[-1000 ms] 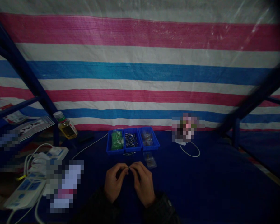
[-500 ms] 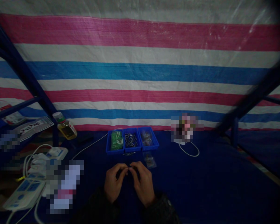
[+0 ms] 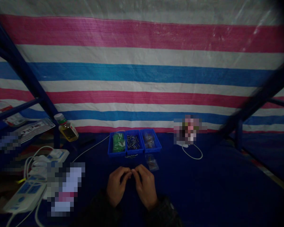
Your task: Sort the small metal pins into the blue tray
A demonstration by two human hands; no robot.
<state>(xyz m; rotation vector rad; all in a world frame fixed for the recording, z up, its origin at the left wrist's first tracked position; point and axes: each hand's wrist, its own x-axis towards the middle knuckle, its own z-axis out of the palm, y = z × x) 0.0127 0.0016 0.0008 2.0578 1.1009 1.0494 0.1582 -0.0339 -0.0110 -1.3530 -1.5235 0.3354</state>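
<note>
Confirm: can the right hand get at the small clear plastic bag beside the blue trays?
Probably yes. The right hand sits just below the small clear plastic bag, with only dark blue cloth between them. Its fingers are pressed against the left hand, though, so they'd likely need to separate first.

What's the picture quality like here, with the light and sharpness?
In the head view, the left hand and right hand sit in dim light, the striped tarp looks far brighter, the blue metal post at right is blurred, and the corners darken.
</note>
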